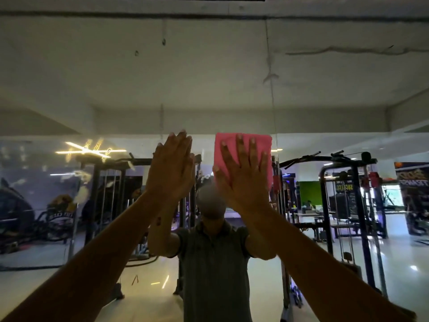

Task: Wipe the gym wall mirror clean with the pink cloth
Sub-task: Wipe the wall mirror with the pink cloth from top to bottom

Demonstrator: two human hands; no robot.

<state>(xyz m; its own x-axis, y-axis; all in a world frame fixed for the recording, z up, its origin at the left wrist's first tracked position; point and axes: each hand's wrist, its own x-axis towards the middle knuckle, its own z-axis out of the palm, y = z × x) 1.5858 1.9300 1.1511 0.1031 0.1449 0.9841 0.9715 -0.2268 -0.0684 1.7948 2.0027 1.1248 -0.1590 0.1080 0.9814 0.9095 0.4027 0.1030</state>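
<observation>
The wall mirror (325,101) fills the view and reflects the gym and a person in a grey shirt. A folded pink cloth (262,145) lies flat against the glass at centre right. My right hand (243,173) presses it onto the mirror with straight, spread fingers. My left hand (170,168) is raised beside it, to the left, fingers straight and together, flat against or very near the glass, meeting its own reflection. Both arms reach up from the lower corners.
Smudges and streaks show on the glass at upper centre (163,41) and along a thin vertical line (270,73). Reflected in the mirror are cable machines (348,201), a light strip (90,149) and wall posters (415,196).
</observation>
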